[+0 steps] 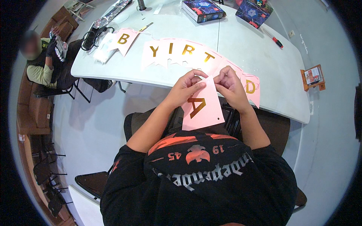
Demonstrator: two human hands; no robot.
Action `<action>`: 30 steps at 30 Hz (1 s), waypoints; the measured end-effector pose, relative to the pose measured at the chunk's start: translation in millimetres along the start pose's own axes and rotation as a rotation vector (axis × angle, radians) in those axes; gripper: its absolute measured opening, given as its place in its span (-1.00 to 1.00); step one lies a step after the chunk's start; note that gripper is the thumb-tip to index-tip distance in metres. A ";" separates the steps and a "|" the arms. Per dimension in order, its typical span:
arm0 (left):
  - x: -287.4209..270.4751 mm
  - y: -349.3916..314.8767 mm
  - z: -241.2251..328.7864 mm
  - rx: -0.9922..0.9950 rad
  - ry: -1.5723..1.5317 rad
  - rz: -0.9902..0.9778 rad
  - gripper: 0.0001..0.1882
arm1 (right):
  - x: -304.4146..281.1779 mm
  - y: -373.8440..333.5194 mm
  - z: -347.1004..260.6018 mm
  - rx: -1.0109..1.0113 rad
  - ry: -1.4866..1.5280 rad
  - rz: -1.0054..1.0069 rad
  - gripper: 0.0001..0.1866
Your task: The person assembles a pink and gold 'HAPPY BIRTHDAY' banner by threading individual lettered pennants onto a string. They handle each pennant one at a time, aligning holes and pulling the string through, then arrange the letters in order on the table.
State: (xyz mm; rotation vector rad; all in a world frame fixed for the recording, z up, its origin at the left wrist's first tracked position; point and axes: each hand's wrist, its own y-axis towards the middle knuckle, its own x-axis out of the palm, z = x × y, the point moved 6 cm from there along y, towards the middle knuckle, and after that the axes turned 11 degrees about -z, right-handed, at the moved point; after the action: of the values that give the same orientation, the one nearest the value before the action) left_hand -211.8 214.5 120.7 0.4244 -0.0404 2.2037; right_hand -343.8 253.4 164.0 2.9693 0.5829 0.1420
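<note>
My left hand (186,88) pinches the top corner of a pink pennant card (212,107) bearing a gold letter. The card hangs tilted over my lap, just off the table's near edge, with a small punched hole at its lower corner. Close beside that top corner, my right hand (232,90) has thumb and fingers drawn together; what they hold is too small to make out. Beyond my hands a row of pink pennants (176,52) with gold letters curves across the table. One end pennant (253,97) hangs over the edge by my right wrist.
On the white table (260,56) are another pennant (128,42), a yellow cutter knife (146,27), black cable (90,39), white plastic packaging (105,51), a box (203,10), a second dark box (254,14) and a red-and-black screwdriver (277,42). A person (45,71) sits at the left.
</note>
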 end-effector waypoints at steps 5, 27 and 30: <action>-1.3 -1.5 12.5 0.122 0.326 0.098 -0.74 | -1.9 0.2 1.0 0.004 -0.009 -0.029 -0.75; -5.5 -16.4 -2.4 -0.079 0.333 0.238 -0.78 | -0.1 -8.0 16.0 0.128 -0.132 -0.004 -0.71; -3.6 -16.2 0.4 -0.073 0.367 0.194 -0.71 | 2.7 -5.5 16.9 0.145 -0.190 0.035 -0.71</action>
State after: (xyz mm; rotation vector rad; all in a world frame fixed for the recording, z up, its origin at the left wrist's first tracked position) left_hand -197.2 221.8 117.9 -0.0305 0.0379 2.4306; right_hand -341.4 258.0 146.8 3.0842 0.5386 -0.1862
